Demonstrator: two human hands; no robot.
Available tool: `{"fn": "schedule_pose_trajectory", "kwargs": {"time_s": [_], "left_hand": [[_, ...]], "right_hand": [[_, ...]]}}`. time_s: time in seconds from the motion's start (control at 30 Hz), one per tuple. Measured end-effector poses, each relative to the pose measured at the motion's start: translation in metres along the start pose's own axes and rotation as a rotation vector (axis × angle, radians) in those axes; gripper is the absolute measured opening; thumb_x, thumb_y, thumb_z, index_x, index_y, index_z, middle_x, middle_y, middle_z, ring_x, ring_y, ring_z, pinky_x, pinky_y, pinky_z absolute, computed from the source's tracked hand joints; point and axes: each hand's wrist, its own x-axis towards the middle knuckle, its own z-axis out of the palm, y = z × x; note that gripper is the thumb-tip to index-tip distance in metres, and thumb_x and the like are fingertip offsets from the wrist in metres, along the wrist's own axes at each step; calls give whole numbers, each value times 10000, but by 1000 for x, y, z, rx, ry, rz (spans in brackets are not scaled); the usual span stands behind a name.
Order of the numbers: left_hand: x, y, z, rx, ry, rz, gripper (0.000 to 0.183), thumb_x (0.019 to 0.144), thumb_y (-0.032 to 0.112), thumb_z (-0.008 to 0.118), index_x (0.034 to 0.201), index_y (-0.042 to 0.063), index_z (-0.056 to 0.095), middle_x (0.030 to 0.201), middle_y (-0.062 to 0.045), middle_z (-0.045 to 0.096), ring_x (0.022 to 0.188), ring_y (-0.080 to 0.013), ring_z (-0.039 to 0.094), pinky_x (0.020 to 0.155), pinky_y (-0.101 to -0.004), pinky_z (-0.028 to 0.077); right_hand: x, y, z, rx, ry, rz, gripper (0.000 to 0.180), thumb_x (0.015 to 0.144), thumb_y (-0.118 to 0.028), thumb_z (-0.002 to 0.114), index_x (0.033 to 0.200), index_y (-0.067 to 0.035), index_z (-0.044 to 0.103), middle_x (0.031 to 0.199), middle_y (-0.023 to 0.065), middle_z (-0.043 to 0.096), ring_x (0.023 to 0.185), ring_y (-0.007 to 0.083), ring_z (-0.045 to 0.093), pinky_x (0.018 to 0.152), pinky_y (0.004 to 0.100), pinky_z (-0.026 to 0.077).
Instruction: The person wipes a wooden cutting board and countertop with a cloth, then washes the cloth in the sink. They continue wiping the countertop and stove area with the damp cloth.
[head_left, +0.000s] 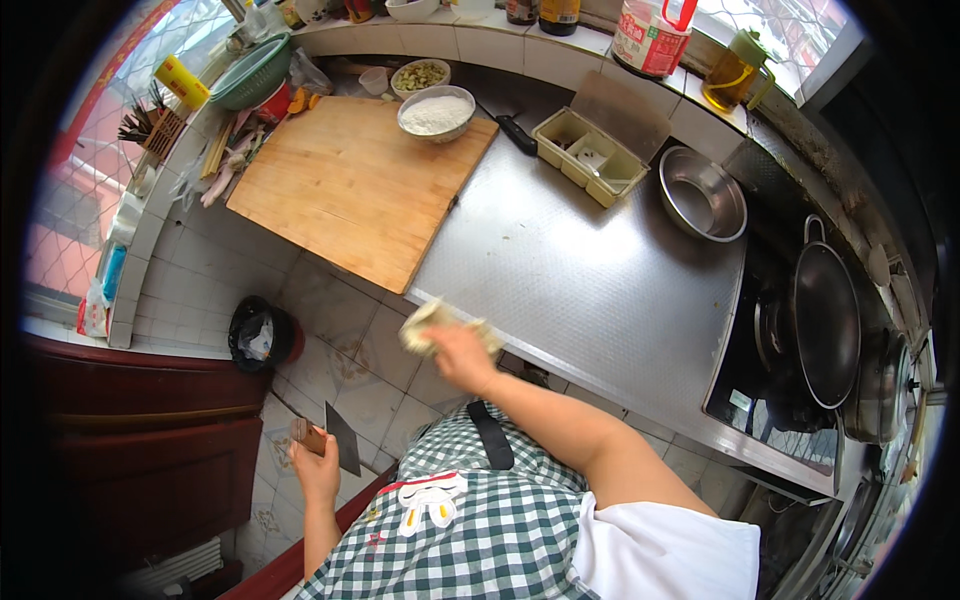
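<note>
My left hand grips the wooden handle of a cleaver, its blade pointing down and to the right over the tiled floor. My right hand holds a crumpled, pale yellowish cloth, somewhat blurred, by the front edge of the steel counter. Beyond the hands lies a wooden cutting board, with a bowl of white powder on its far edge. Behind that stands a bowl of chopped green pieces. A black-handled knife rests on the counter beside the board.
On the steel counter are a seasoning box with its lid raised and a metal bowl. A wok stands on the stove at the right. A green colander is at the back left; a black trash bin stands on the floor.
</note>
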Motion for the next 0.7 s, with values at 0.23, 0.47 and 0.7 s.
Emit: {"fn": "schedule_pose_trajectory", "kwargs": {"time_s": [0.23,0.47,0.7], "left_hand": [[-18,2,-10,-66,1,-224,134,738,87,607,821,30,518,778,-90,537,790,-248,515,735,-363,396],[-33,-1,-23,62,-12,-253,132,733,90,607,824,38,527,805,-99,554,801,-271,514,747,-372,394],[-30,4,-8,73,-17,-271,136,733,95,607,832,39,531,823,-100,557,824,-270,513,750,-372,395]], "right_hand": [[45,-11,-73,-112,156,45,347,751,-54,506,1093,-101,544,939,151,589,804,319,576,690,402,469],[105,131,-164,-800,542,94,297,752,-76,486,1037,-53,570,1071,140,574,954,299,529,829,395,420],[75,77,-58,-490,342,1,217,746,-54,471,951,-46,543,922,152,568,895,322,538,799,413,430]]}}
